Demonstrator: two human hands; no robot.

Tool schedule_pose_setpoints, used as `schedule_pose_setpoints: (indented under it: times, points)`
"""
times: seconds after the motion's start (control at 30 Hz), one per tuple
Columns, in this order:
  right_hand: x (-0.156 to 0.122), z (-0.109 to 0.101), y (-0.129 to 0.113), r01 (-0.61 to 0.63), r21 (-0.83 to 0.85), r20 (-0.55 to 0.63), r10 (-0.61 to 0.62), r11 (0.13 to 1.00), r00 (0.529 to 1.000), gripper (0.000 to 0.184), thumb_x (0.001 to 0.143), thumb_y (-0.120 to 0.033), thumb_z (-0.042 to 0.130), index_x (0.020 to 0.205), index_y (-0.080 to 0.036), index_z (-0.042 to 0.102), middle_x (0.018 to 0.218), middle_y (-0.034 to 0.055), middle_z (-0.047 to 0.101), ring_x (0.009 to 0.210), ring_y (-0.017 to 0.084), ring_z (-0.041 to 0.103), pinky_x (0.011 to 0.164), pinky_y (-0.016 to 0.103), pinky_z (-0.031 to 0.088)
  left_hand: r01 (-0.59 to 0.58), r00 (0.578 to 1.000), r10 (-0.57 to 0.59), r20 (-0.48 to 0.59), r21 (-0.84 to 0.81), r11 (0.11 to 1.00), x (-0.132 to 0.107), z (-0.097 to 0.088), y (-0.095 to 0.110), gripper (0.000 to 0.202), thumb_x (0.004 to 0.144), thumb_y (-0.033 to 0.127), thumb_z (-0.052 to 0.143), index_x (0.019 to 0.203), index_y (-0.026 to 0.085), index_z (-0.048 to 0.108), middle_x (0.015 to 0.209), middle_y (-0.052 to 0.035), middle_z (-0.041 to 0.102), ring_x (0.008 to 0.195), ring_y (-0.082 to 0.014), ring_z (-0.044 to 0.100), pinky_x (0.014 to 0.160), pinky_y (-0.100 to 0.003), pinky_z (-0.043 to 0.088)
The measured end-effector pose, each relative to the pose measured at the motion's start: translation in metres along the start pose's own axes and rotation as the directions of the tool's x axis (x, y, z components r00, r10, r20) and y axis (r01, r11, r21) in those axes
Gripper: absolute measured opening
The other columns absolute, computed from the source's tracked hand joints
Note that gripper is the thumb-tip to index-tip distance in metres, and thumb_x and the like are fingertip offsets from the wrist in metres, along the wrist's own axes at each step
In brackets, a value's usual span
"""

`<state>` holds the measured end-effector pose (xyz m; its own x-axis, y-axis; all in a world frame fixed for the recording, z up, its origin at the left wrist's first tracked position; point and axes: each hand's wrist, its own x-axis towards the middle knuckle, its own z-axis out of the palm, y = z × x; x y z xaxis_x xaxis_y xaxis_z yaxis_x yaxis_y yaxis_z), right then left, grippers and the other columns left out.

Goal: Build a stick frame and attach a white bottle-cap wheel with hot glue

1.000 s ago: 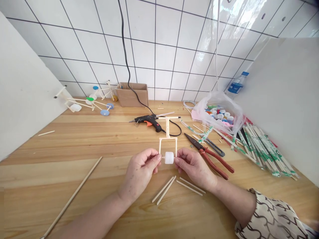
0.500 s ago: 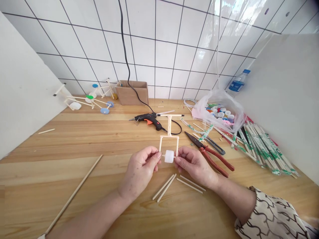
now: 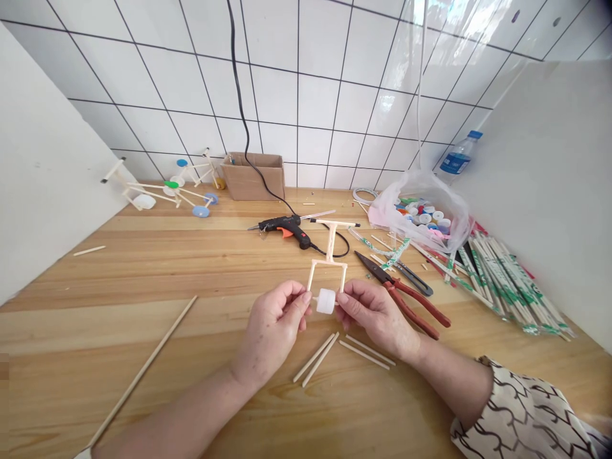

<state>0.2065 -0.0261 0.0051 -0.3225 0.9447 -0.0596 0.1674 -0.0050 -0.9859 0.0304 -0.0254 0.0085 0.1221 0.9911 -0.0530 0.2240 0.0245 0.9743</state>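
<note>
A small frame of glued wooden sticks (image 3: pixel 329 254) stands upright over the wooden table (image 3: pixel 201 274), with a crossbar at its top and a white bottle cap (image 3: pixel 326 301) on an axle between its two legs. My left hand (image 3: pixel 276 325) pinches the left end of the axle. My right hand (image 3: pixel 373 315) pinches the frame's right leg at the cap. Both hands are closed on the piece, a little above the table. Several short cut sticks (image 3: pixel 342 352) lie just below my hands.
A black glue gun (image 3: pixel 285 227) with its cable lies behind the frame. Red-handled pliers (image 3: pixel 406 296) lie to the right. A plastic bag of coloured caps (image 3: pixel 421 213), wrapped chopsticks (image 3: pixel 507 277), a cardboard box (image 3: pixel 253 176), finished stick models (image 3: pixel 167 189) and a long stick (image 3: pixel 143 373) surround them.
The stick frame has tilted slightly to the right at its top. My hands stay pinched on it in almost the same place.
</note>
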Motion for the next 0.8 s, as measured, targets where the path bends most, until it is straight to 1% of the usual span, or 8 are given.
schedule_pose_setpoints:
  times: [0.2, 0.43, 0.5, 0.67, 0.8]
  points:
    - [0.0005, 0.0009, -0.0012, -0.01, -0.007, 0.005, 0.01, 1.0, 1.0, 0.036, 0.083, -0.051, 0.054, 0.069, -0.017, 0.052, 0.062, -0.0009, 0.055, 0.052, 0.01, 0.049, 0.052, 0.023, 0.038, 0.027, 0.999, -0.028, -0.035, -0.029, 0.999, -0.0022, 0.0026, 0.0014, 0.02, 0.077, 0.035, 0.05, 0.067, 0.019, 0.052, 0.056, 0.0026, 0.056, 0.046, -0.0105, 0.049, 0.049, -0.022, 0.039]
    - [0.0007, 0.0009, -0.0016, -0.014, 0.007, 0.016, 0.014, 1.0, 1.0, 0.035, 0.081, -0.051, 0.055, 0.071, -0.018, 0.05, 0.062, -0.0015, 0.054, 0.052, 0.01, 0.049, 0.052, 0.024, 0.038, 0.042, 0.998, -0.044, -0.05, -0.045, 0.998, -0.004, 0.0055, 0.0035, 0.02, 0.079, 0.035, 0.048, 0.067, 0.019, 0.05, 0.056, 0.0039, 0.054, 0.044, -0.0089, 0.047, 0.047, -0.02, 0.038]
    - [0.0001, 0.0012, -0.0019, -0.016, -0.009, 0.017, 0.016, 1.0, 1.0, 0.035, 0.081, -0.051, 0.055, 0.07, -0.018, 0.05, 0.062, -0.0013, 0.054, 0.052, 0.01, 0.049, 0.052, 0.024, 0.038, 0.041, 0.998, -0.043, -0.036, -0.049, 0.998, -0.0038, 0.0052, 0.0014, 0.02, 0.08, 0.035, 0.047, 0.067, 0.018, 0.05, 0.057, 0.0036, 0.054, 0.045, -0.0087, 0.047, 0.047, -0.02, 0.038]
    - [-0.0007, 0.0016, -0.0015, -0.021, -0.041, -0.01, 0.021, 0.999, 1.0, 0.036, 0.083, -0.052, 0.051, 0.071, -0.019, 0.048, 0.062, -0.0016, 0.053, 0.051, 0.01, 0.048, 0.051, 0.024, 0.037, 0.054, 0.998, -0.05, 0.042, -0.085, 0.995, -0.0013, 0.0028, -0.0037, 0.02, 0.081, 0.035, 0.048, 0.069, 0.018, 0.051, 0.06, 0.0038, 0.054, 0.05, -0.0093, 0.049, 0.051, -0.021, 0.04]
    - [-0.0005, 0.0023, -0.0011, -0.028, -0.047, -0.024, 0.027, 0.999, 0.999, 0.034, 0.084, -0.051, 0.05, 0.073, -0.019, 0.047, 0.062, -0.0019, 0.053, 0.051, 0.01, 0.048, 0.05, 0.024, 0.037, 0.064, 0.996, -0.058, 0.064, -0.102, 0.993, 0.0002, 0.0008, -0.0031, 0.02, 0.081, 0.035, 0.05, 0.07, 0.018, 0.053, 0.061, 0.0035, 0.055, 0.052, -0.0097, 0.05, 0.053, -0.021, 0.04]
